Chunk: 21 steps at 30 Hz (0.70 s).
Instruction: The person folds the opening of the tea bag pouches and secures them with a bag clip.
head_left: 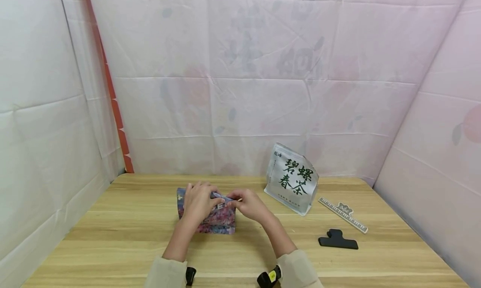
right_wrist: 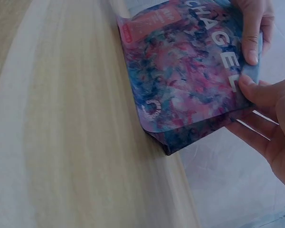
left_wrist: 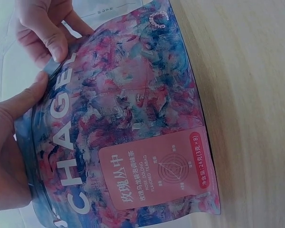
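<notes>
A pink-and-blue tea pouch [head_left: 218,221] with white lettering stands on the wooden table, its top edge folded over. My left hand [head_left: 199,200] holds the top from the left, thumb on the front and fingers behind. At the top's right end, my right hand [head_left: 249,204] pinches the fold between thumb and fingers. In the left wrist view, the pouch's pink label [left_wrist: 154,171] shows, and both thumbs press close together along the folded edge. From the right wrist, the pouch [right_wrist: 180,71] shows its side gusset, with the right fingers behind its top.
To the right stands a silver tea pouch [head_left: 291,179] with dark green characters. Beside it lie a long white clip [head_left: 343,214] with a keyboard pattern and a black bag clip [head_left: 338,240]. Pale cloth walls [head_left: 255,92] enclose the table [head_left: 131,229] at the back and sides.
</notes>
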{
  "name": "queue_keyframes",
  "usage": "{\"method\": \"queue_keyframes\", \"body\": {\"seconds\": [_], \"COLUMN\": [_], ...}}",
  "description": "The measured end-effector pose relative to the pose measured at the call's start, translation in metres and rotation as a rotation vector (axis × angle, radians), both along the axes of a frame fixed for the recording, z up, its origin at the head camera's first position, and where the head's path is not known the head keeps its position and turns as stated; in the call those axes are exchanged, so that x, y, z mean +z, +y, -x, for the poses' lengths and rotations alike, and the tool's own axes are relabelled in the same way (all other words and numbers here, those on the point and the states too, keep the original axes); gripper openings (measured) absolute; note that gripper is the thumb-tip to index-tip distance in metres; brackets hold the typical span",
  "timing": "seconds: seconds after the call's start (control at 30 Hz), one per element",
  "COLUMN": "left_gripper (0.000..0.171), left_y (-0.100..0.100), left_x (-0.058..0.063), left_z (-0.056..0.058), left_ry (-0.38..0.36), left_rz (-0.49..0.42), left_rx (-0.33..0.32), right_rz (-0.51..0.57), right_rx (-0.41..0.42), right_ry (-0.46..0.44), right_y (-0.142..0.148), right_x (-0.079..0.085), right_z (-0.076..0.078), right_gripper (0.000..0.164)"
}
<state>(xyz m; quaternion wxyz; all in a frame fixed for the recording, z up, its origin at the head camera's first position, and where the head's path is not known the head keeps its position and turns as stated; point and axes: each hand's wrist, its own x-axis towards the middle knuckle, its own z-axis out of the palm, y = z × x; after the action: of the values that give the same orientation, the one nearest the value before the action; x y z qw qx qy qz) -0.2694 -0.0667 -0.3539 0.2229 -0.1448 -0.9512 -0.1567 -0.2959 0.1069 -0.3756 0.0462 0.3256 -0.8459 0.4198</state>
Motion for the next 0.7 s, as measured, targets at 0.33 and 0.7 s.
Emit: {"method": "queue_keyframes", "body": {"seconds": [0.33, 0.7], "left_gripper": [0.012, 0.015], "left_y": [-0.009, -0.015], "left_x": [0.005, 0.008], "left_z": [-0.001, 0.001], "left_ry": [-0.081, -0.106], "left_rz": [-0.114, -0.124], "left_rx": [-0.129, -0.15], "right_rz": [0.014, 0.009], "right_rx": [-0.022, -0.015], "right_ry": [0.036, 0.066], "right_y": [0.001, 0.001], "right_x": [-0.006, -0.007], "right_z": [0.004, 0.006], "right_gripper": [0.009, 0.007]}}
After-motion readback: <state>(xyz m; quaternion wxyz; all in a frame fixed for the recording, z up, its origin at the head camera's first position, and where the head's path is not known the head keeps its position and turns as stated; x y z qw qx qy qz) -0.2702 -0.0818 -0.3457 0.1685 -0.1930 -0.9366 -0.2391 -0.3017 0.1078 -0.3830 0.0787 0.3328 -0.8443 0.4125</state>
